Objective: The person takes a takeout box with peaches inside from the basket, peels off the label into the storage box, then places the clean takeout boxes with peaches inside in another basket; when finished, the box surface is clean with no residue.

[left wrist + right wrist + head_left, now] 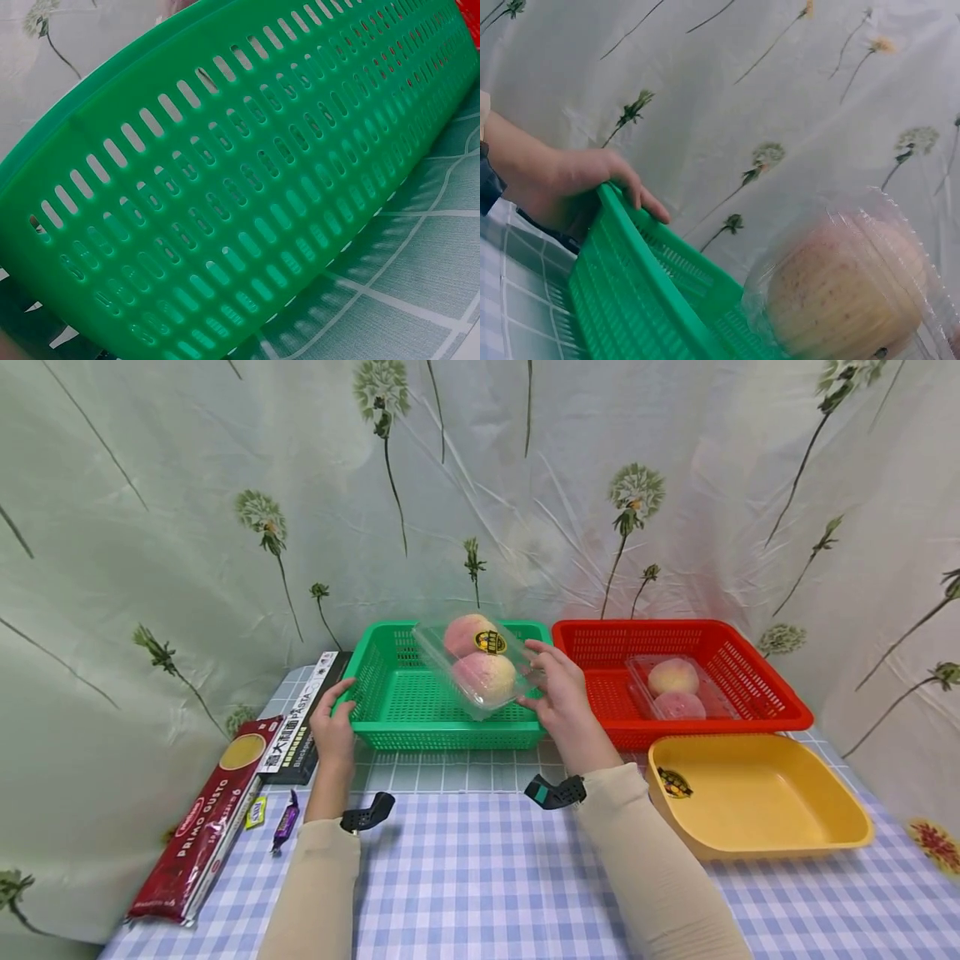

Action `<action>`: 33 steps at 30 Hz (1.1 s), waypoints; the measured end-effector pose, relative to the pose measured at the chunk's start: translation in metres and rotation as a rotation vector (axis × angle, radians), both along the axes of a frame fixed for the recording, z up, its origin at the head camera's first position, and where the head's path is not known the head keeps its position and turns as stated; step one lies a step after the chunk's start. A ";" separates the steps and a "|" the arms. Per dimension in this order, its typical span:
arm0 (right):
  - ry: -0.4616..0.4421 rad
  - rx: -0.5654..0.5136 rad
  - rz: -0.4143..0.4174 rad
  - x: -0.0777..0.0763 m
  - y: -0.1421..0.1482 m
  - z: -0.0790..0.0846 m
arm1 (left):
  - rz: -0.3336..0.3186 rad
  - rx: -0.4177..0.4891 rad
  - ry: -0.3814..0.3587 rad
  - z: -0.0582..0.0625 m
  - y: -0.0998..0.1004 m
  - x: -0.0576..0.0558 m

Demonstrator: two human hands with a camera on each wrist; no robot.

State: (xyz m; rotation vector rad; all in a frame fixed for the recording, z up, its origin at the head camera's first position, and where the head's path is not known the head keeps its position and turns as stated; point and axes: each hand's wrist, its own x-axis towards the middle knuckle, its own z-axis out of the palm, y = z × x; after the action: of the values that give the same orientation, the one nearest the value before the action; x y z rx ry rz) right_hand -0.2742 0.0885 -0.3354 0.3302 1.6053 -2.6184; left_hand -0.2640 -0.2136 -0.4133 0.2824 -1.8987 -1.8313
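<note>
My right hand point(561, 697) holds a clear plastic clamshell box point(480, 706) by its right side, tilted over the green basket point(446, 737). Inside the box are two pink and yellow peaches point(483, 677), and a black and yellow sticker point(491, 642) is on the lid. One peach point(847, 292) shows large in the right wrist view. At the basket's left end my left hand point(332, 731) grips the rim, its fingers point(626, 180) bent over the edge. The left wrist view shows mostly the basket's slotted side.
To the right stands a red basket point(675, 727) holding another clear box of peaches point(678, 689). A yellow tray point(772, 802) sits in front of it. On the left lie a black pasta box point(303, 727), a red pasta packet point(206, 818) and two small wrapped sweets point(285, 822).
</note>
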 end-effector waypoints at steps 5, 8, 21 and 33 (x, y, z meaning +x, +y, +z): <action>0.045 -0.030 0.013 0.016 0.018 0.000 | 0.013 0.009 0.007 0.000 0.001 0.000; 0.063 -0.033 0.024 0.028 0.027 0.000 | 0.052 0.023 0.033 -0.002 0.003 -0.001; 0.098 0.134 0.054 0.063 0.058 -0.015 | 0.402 -0.194 0.126 0.010 0.011 0.005; 0.265 0.369 0.333 0.073 0.092 -0.028 | -0.005 -0.307 0.173 0.066 0.043 0.029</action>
State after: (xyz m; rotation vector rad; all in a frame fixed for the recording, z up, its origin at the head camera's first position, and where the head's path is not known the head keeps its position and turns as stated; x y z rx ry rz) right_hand -0.2015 0.1804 -0.3630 -0.2659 2.0200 -2.1845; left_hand -0.2346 -0.1706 -0.3474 0.0138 -2.0197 -1.4851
